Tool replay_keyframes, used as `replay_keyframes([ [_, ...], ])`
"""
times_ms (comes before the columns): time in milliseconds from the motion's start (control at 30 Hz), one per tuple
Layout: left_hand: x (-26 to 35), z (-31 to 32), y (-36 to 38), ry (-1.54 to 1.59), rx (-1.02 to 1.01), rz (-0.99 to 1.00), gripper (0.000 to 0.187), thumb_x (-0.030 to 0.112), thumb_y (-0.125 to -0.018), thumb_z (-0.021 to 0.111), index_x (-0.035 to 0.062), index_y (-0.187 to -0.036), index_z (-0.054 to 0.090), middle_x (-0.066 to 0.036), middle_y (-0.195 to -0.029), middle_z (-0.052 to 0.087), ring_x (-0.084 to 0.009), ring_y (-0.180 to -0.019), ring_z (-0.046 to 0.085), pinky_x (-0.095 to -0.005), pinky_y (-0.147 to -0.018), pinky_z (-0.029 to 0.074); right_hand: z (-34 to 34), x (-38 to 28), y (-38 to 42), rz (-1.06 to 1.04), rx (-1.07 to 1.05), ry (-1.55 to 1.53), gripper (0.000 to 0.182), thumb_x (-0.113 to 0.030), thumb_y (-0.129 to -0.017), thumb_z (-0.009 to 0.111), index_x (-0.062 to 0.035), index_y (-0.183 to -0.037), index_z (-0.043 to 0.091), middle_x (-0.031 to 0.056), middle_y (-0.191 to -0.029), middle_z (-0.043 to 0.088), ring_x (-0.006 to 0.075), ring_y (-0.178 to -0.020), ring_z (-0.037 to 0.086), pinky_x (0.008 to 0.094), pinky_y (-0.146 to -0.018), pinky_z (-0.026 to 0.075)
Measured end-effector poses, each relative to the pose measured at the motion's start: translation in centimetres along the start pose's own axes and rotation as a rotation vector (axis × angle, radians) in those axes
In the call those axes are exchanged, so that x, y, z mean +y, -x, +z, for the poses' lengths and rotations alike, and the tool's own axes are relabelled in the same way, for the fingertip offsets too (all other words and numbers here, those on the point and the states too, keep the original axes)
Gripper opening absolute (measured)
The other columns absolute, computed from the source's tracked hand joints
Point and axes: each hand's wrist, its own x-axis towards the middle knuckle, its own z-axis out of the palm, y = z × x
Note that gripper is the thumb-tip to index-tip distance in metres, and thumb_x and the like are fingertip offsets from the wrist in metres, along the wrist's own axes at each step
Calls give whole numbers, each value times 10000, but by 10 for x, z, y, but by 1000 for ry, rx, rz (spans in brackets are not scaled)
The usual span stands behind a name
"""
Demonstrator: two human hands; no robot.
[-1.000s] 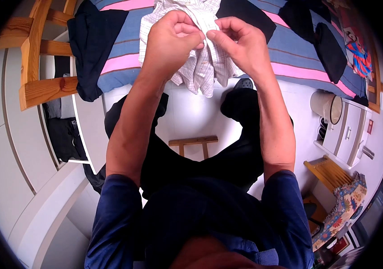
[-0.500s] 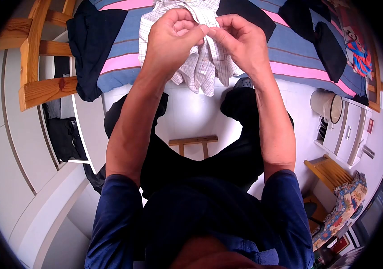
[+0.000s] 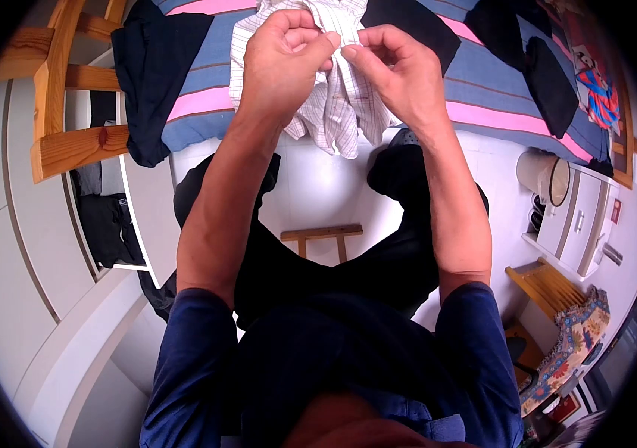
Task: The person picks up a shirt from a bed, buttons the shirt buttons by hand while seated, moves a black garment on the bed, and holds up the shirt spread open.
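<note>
A white checked shirt hangs partly over the near edge of the bed, its cloth bunched in folds. My left hand pinches the shirt's fabric between thumb and curled fingers. Close beside it, my right hand grips another part of the same fold, thumb against forefinger. The two thumbs are a small gap apart. Any button or small detail under the fingertips is too small to make out.
The bed has a blue and pink striped cover. Dark garments lie at its left, more black clothes at its right. An open drawer holds folded clothes. A wastebasket stands near a white cabinet.
My thumbs have drawn slightly apart, the left one shifting a little up and left. Both hands keep hold of the shirt, and its lower folds have moved slightly.
</note>
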Motion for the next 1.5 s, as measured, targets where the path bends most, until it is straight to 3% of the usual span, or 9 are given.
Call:
replay_keyframes([
  [333, 2, 1, 1, -14, -50, 0, 335, 9, -877, 698, -71, -1157, 533, -101, -947, 690, -98, -764, 656, -199, -706, 549, 1, 12, -4, -346, 74, 172, 157, -150, -840, 733, -9, -884, 682, 143, -800, 664, 313, -694, 652, 371, -641, 518],
  [667, 1, 2, 4, -32, -77, 40, 345, -13, -873, 680, -68, -1168, 512, -77, -916, 658, -92, -749, 636, -199, -686, 528, 4, 12, -4, -409, 84, 204, 126, -130, -849, 704, -17, -870, 653, 143, -786, 652, 335, -700, 646, 397, -642, 513],
  [767, -1, -1, 2, -6, -110, 25, 349, -12, -872, 679, -66, -1168, 505, -69, -905, 646, -94, -746, 634, -202, -684, 524, 3, 12, -3, -376, 69, 186, 122, -129, -849, 699, -16, -865, 655, 138, -777, 650, 316, -680, 643, 381, -626, 506],
  [833, -1, -1, 2, -22, -105, 21, 348, -11, -871, 679, -65, -1167, 503, -69, -908, 647, -93, -743, 635, -202, -684, 524, 6, 12, -2, -266, 70, 75, 142, -146, -850, 701, -11, -862, 658, 106, -735, 643, 219, -620, 613, 332, -587, 481],
  [867, 1, 0, 3, -37, -100, 15, 348, -10, -871, 679, -64, -1166, 502, -69, -910, 648, -93, -740, 635, -202, -683, 524, 6, 9, -1, -266, 70, 75, 142, -146, -850, 701, -11, -862, 658, 106, -735, 643, 219, -620, 613, 332, -587, 481],
  [933, 4, 2, 4, -90, -78, 13, 338, -7, -872, 680, -61, -1156, 507, -67, -904, 648, -92, -733, 635, -203, -679, 523, 5, 1, 0, -29, 34, -15, 159, -159, -850, 699, -5, -853, 659, 64, -695, 626, 121, -591, 542, 283, -561, 445],
  [1067, 4, 0, 3, -65, -85, -20, 306, -4, -870, 682, -52, -1127, 522, -60, -869, 649, -91, -704, 632, -200, -664, 518, 5, 0, 0, -13, 36, -17, 169, -169, -849, 696, -4, -849, 659, 43, -677, 611, 83, -585, 498, 263, -549, 424],
  [1133, 2, -2, 1, -18, -100, -41, 301, -3, -868, 685, -49, -1119, 526, -58, -856, 649, -92, -698, 631, -199, -658, 517, 4, 0, 0, 7, 7, 1, 171, -183, -889, 672, -12, -878, 659, -30, -688, 576, 43, -647, 491, 226, -595, 417],
  [1500, -3, -5, 1, 112, -110, -8, 361, -16, -840, 717, -63, -1140, 520, -79, -886, 650, -108, -702, 638, -208, -635, 526, 3, 11, -7, 127, -79, -178, 129, -143, -879, 648, -21, -835, 645, -59, -703, 556, 29, -656, 462, 219, -590, 373],
])
